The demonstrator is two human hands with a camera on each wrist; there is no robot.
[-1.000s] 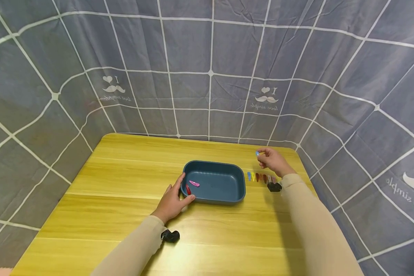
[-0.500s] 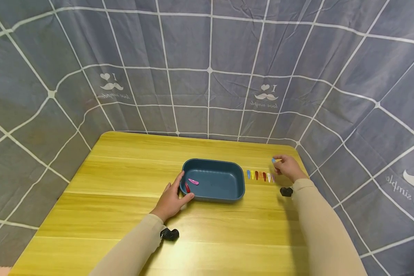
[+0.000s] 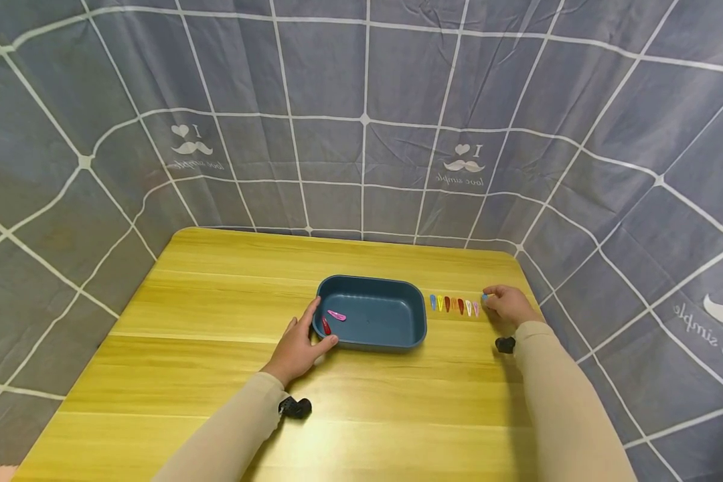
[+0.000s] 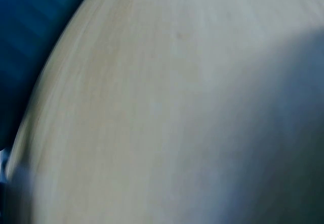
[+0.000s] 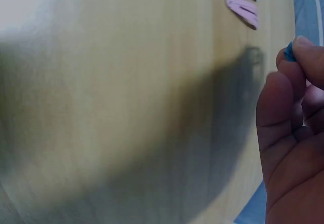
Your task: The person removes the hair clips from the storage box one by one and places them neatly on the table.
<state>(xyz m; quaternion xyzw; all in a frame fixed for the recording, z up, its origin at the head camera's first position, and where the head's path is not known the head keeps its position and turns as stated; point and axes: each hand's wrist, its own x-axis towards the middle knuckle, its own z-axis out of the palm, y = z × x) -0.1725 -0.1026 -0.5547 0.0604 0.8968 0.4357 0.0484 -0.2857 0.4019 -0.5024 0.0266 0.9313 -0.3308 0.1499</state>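
In the head view my left hand (image 3: 295, 348) rests against the left end of a dark blue plastic box (image 3: 370, 345), fingers and thumb spread along its corner. A pink snap hair clip (image 3: 337, 315) and a red hair clip (image 3: 327, 326) lie inside the box near that hand. At the right, my right hand (image 3: 510, 306) pinches a blue hair clip (image 5: 289, 52) between thumb and fingertip, mostly hidden by the fingers. It is just right of a row of several hair clips (image 3: 454, 304), whose right end is a pink hair clip (image 5: 243, 11).
The wooden table (image 3: 205, 375) has grey checked curtain (image 3: 325, 154) along its back and sides. A black wrist camera (image 3: 295, 408) sits on the left wrist, another black camera (image 3: 505, 345) on the right. The left wrist view is mostly blurred table.
My right hand has moved right and toward me with the blue hair clip, from behind the row to its right end. My left hand has stayed at the box.
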